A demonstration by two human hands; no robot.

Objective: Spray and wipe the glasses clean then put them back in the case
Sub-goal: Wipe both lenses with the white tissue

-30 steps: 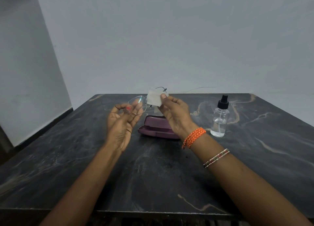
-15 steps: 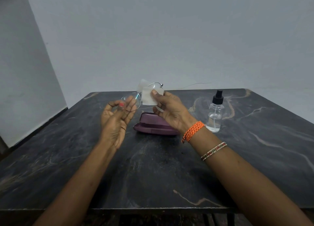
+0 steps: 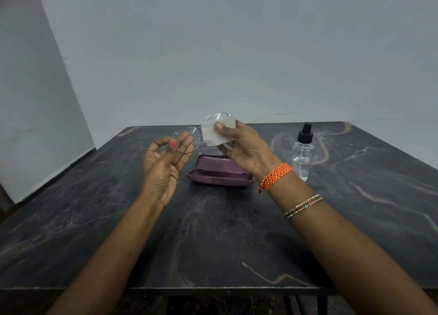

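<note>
The dark marbled surface (image 3: 213, 231) carries the purple glasses case (image 3: 219, 172), lid raised, at centre; the clear spray bottle (image 3: 301, 153) stands at its three o'clock; above, the left hand (image 3: 163, 167) pinches the rimless glasses (image 3: 187, 140) by one lens; the right hand (image 3: 244, 148), its grip closed, pinches the white wipe (image 3: 213, 132) on the other lens; wiping looks underway, casing remains.
</note>
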